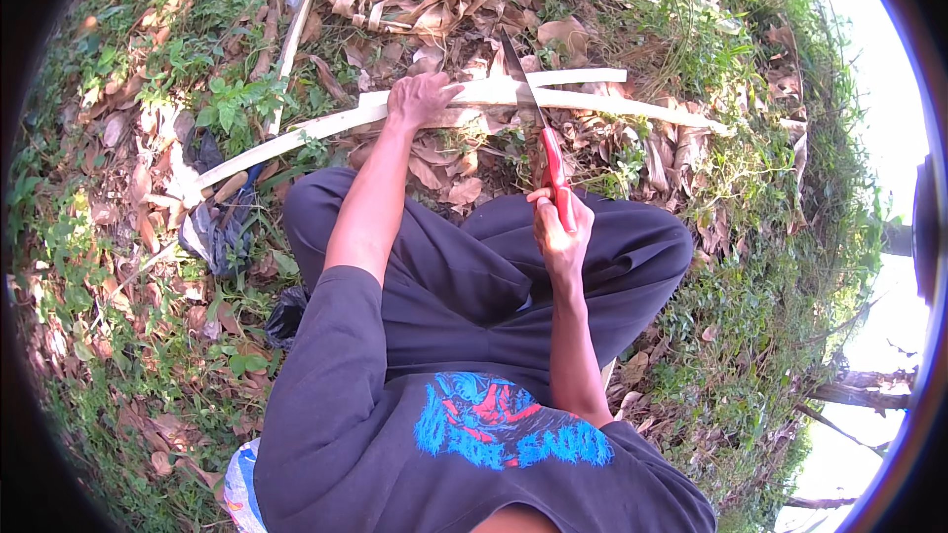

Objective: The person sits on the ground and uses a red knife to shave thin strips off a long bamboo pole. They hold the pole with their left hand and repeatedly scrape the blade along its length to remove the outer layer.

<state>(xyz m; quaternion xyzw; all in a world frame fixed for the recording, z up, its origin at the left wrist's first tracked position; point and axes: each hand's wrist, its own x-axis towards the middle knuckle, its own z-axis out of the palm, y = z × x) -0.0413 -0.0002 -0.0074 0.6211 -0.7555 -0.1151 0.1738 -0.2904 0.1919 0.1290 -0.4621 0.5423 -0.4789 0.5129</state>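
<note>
A hand saw with a red handle (555,163) is gripped in my right hand (565,232), held in front of my right knee. Its narrow dark blade points away from me and crosses the pale wooden strips. My left hand (420,101) is closed over these strips, left of the blade, with the fingers partly hidden. The longer wooden strip (647,110) stretches from left to right, bowed by the lens. A shorter wooden strip (583,76) lies against it on the far side. Whether the blade has cut into the wood cannot be made out.
Another pale strip (296,35) lies on the ground at the far left. Dark plastic bags (222,232) sit beside my left knee. Dry leaves (434,0) and green plants (237,104) cover the ground. My crossed legs (444,257) are just below the strips.
</note>
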